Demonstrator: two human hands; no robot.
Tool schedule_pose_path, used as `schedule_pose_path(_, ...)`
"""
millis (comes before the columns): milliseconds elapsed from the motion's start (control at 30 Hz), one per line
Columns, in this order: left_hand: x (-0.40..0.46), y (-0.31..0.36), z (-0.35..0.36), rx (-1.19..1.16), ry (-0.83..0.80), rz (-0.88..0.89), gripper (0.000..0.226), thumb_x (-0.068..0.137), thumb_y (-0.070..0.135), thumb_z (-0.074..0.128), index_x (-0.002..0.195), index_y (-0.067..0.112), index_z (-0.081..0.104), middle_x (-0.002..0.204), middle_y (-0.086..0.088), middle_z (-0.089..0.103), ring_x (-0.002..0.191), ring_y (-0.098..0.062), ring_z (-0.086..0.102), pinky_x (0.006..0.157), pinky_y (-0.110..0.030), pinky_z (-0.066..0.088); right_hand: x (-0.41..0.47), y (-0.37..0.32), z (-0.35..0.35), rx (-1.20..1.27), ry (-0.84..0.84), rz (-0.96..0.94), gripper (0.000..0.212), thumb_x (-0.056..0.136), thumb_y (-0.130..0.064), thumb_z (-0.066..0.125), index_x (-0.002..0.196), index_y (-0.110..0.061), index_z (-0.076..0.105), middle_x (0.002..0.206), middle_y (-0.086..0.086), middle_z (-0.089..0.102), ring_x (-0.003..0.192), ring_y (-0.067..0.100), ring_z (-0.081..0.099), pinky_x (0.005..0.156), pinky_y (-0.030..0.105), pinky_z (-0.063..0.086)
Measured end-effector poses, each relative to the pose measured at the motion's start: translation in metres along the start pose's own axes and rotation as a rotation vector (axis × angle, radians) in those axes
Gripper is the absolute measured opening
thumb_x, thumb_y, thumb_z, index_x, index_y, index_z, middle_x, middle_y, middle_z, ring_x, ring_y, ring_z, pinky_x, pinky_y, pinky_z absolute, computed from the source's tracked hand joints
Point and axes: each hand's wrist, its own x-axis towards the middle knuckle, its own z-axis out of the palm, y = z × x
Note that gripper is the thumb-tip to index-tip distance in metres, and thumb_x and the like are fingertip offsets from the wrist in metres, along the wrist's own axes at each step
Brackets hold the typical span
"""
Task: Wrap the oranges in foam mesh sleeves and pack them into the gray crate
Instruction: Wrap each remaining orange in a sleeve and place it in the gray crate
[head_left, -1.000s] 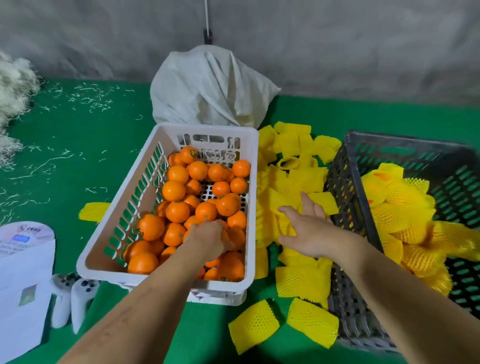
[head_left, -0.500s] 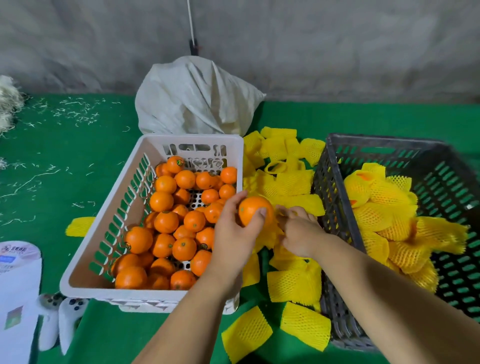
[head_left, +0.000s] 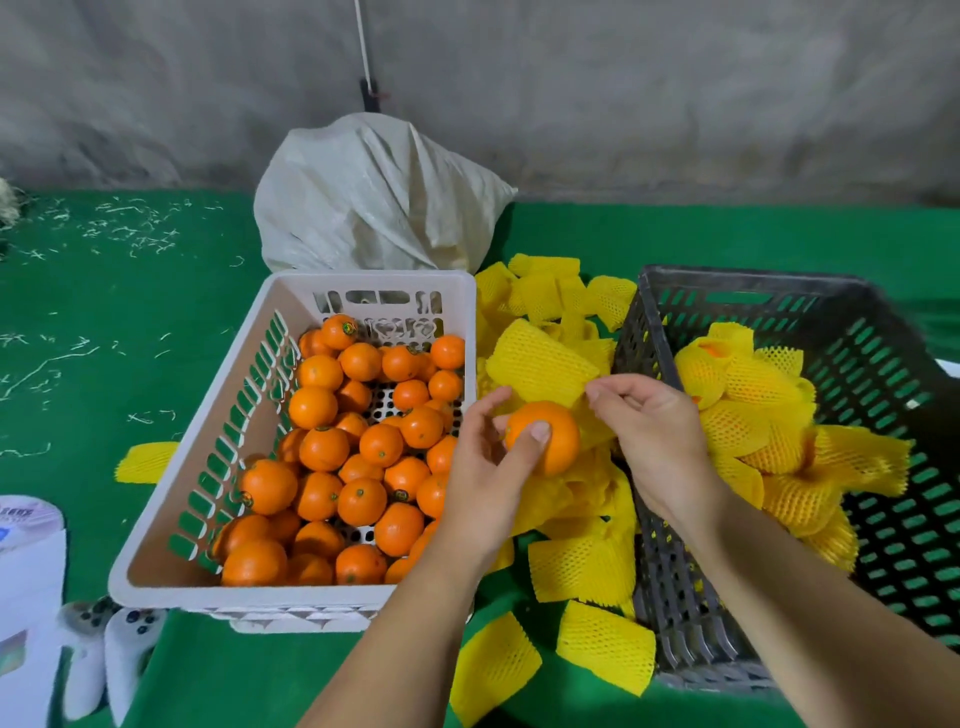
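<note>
orange in hand: left hand (head_left: 485, 470) grips one bare orange (head_left: 543, 437), thumb on its front, fingers curled behind; held between the two crates, above the loose sleeve pile.
sleeve in hand: right hand (head_left: 655, 441) pinches the near edge of a foam mesh sleeve (head_left: 540, 366) with thumb and forefinger; other fingers loosely curled.
key relation: sleeve sits just above and behind the orange, its near edge touching or just shy of the fruit's top, can't tell which; long axis runs up-left away from the pinch. Which end is the mouth isn't clear.
nearer hand: left carries the fruit, right carries the sleeve; both about level, close together.
next move, judged: orange likely needs pushing up into the sleeve mouth once opened.
gray crate (head_left: 737, 296): right of the hands, already holds several wrapped oranges (head_left: 753, 415).
white crate (head_left: 291, 306): left, many bare oranges.
hidden: left fingers behind the orange; sleeve opening; right edge of gray crate cut off.
</note>
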Motion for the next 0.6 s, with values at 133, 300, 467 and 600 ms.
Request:
schedule_pose_path(133, 0.001, -0.004, -0.002, 0.101, -0.196, -0.031, 0.064, 0.092, 0.047, 0.07, 0.152, 0.035, 0.051, 0.137, 0.028, 0.063, 0.132, 0.008, 0.055, 0.101, -0.015, 0.05, -0.001, -0.004, 0.006, 0.121, -0.172, 0.138, 0.013, 0.089, -0.017, 0.069, 0.083, -0.023, 0.079, 0.086, 0.006, 0.075, 0.084, 0.019, 0.068, 0.082, 0.036, 0.055)
schedule_pose_path(300, -0.001, -0.002, -0.002, 0.195, -0.32, 0.023, 0.043, 0.101, 0.039, 0.063, 0.143, 0.031, 0.061, 0.134, 0.003, 0.07, 0.125, -0.014, 0.065, 0.099, -0.026, 0.054, -0.011, -0.005, 0.017, 0.173, -0.335, 0.257, 0.018, 0.093, -0.004, 0.07, 0.107, -0.012, 0.062, 0.088, 0.013, 0.068, 0.088, 0.031, 0.066, 0.083, 0.044, 0.054)
schedule_pose_path(467, -0.002, -0.001, 0.002, 0.224, -0.288, 0.016, 0.037, 0.1, 0.044, 0.063, 0.131, 0.025, 0.067, 0.111, 0.0, 0.075, 0.097, -0.01, 0.065, 0.082, -0.033, 0.055, -0.007, -0.002, 0.017, 0.101, -0.296, 0.282, 0.02, 0.094, -0.007, 0.07, 0.112, -0.013, 0.065, 0.085, 0.002, 0.071, 0.084, 0.017, 0.067, 0.074, 0.032, 0.055)
schedule_pose_path(600, -0.008, -0.002, 0.0, 0.325, -0.3, 0.107, 0.037, 0.1, 0.044, 0.064, 0.136, 0.037, 0.063, 0.116, 0.001, 0.073, 0.103, -0.015, 0.068, 0.091, -0.042, 0.055, -0.01, 0.001, 0.014, 0.015, -0.331, 0.225, 0.037, 0.079, -0.027, 0.083, 0.111, -0.018, 0.066, 0.093, 0.002, 0.066, 0.084, 0.015, 0.065, 0.076, 0.035, 0.054)
